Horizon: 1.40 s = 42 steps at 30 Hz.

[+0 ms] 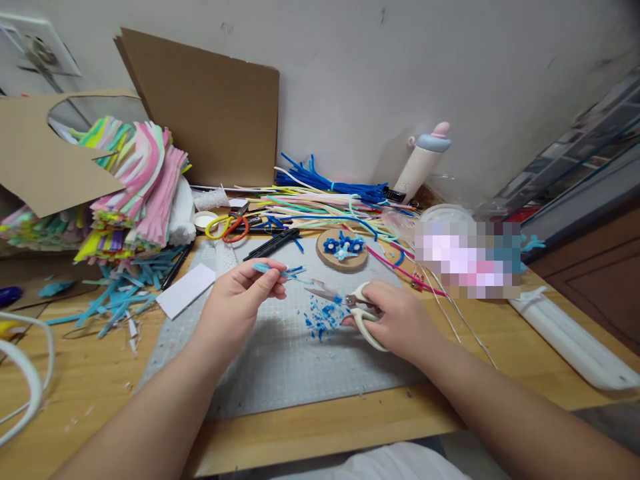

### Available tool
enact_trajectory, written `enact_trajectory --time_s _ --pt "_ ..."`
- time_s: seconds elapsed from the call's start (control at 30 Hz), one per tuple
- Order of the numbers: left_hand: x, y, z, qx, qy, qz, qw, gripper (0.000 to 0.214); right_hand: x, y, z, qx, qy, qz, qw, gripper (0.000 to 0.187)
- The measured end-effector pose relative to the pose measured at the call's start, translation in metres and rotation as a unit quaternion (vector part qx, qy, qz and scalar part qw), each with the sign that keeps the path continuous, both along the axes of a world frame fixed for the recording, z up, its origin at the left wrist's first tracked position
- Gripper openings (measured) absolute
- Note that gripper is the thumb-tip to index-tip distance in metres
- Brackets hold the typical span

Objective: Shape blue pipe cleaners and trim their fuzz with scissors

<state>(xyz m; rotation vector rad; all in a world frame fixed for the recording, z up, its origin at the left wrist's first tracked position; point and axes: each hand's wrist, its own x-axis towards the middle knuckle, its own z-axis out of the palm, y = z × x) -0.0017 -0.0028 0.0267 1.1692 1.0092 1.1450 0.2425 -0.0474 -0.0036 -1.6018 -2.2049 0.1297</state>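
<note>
Between thumb and fingers, my left hand (253,290) pinches a few short blue pipe cleaners (293,271), light and dark, their ends pointing right. My right hand (397,317) grips a pair of scissors (367,313) with cream handles. The blades are parted and point left, a little short of the pipe cleaner ends. Below the blades, blue fuzz clippings (323,320) lie scattered on the grey cutting mat (260,380). Just behind stands a round wood slice (343,250) bearing small blue flowers with pale centres.
Bundles of coloured pipe cleaners (135,180) and cardboard sheets (220,113) stand at the back left. Yellow-and-red-handled scissors (227,228), black pliers-like tool (271,245) and a white card (186,291) lie nearby. A bottle (423,160) leans against the wall; a white packet (575,340) lies right.
</note>
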Motion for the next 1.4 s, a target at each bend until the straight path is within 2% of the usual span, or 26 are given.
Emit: enact_trajectory --time_s 0.23,0.37,0.73,1.03,1.4 --pt "0.0018 -0.0034 0.0051 0.023 0.051 -0.022 0.998 0.013 0.0000 0.0006 -0.0019 -0.014 -0.003 0.001 1.000 0.030" --pt "0.0021 -0.0044 0.0061 0.037 0.062 -0.026 0.997 0.010 0.0001 -0.0002 -0.0020 -0.021 0.003 0.004 1.000 0.026" --pt "0.0018 -0.0020 0.0012 0.011 0.007 -0.042 0.999 0.012 -0.0003 0.0000 -0.0022 -0.022 0.008 0.003 1.000 0.021" --pt "0.0004 -0.0020 0.0031 0.027 0.049 -0.033 0.998 0.012 -0.0002 0.0004 -0.0010 -0.028 0.007 0.000 1.000 0.021" --pt "0.0002 -0.0012 -0.0007 0.001 0.011 -0.043 0.999 0.012 0.0003 -0.0001 -0.0032 -0.028 -0.003 0.009 1.000 0.018"
